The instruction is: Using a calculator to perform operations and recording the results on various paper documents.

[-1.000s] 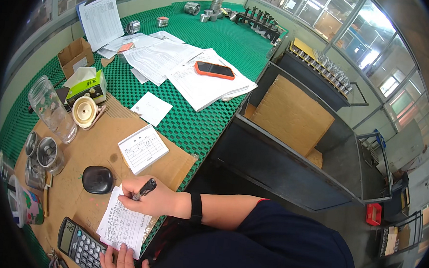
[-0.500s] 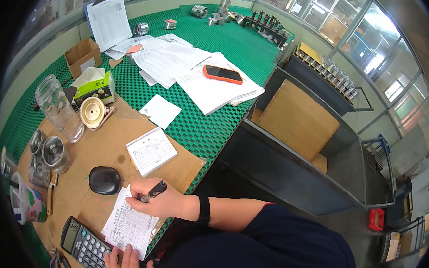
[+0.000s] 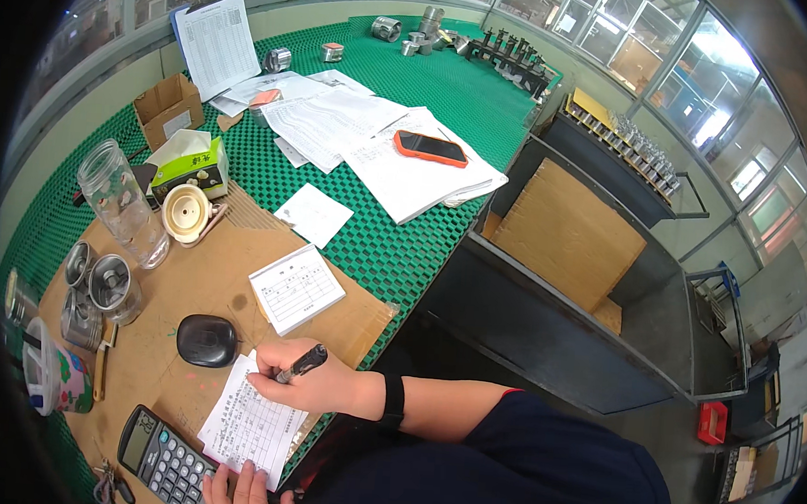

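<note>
- Pen (image 3: 308,362): one, black, lying slantwise in the right hand (image 3: 311,380), its dark upper end sticking out past the fingers toward the upper right, its lower end pointing down to the sheet; whether the tip touches paper cannot be told, as the thumb and fingers cover it
- Right hand: one, closed narrowly on the pen, set over the upper edge of the printed form (image 3: 249,432); one black wristband (image 3: 394,399) circles the wrist
- Printed form: one, covered with handwriting in its rows, below and to the left of the pen grip
- Left hand (image 3: 248,497): one, fingers loosely spread and laid flat at the form's lower edge, gripping nothing that shows
- Calculator (image 3: 169,464): one, just left of the form and beside the left hand
- Rounded black object (image 3: 206,341): one, on the cardboard sheet (image 3: 161,367), near the right hand on its left side
- Form pad (image 3: 297,289): one, above the right hand and apart from it
- White square sheet (image 3: 314,215): one, beyond the pad
- Phone (image 3: 431,148): one, orange-edged, on the stacked papers (image 3: 389,186)
- Metal cylinders (image 3: 113,285): three, grouped at the left, near one glass jar (image 3: 124,207)
</note>
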A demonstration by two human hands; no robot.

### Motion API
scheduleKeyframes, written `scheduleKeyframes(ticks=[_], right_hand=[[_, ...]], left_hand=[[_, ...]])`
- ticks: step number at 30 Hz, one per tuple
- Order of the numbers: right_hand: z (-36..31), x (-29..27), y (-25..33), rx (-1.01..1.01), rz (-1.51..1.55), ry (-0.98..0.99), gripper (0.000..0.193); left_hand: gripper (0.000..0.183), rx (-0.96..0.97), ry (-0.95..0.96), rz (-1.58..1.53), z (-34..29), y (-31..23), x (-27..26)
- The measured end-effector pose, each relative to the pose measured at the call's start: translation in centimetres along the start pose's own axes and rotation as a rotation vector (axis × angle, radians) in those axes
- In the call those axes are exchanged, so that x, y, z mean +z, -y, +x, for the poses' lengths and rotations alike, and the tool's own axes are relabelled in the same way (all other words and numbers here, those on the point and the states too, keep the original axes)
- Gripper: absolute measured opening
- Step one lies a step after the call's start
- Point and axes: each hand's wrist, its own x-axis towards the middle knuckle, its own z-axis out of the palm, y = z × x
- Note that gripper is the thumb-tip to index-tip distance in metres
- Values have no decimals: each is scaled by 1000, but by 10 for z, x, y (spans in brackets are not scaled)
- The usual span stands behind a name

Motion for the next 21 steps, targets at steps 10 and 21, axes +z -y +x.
scheduleKeyframes(ticks=[10,21], right_hand=[[0,-3,3,12,22,-20,24],[-7,-10,-3,-121,191,33,29]], left_hand=[[41,25,0,3,5,-3,-4],[43,16,47,119,20,-29,-2]])
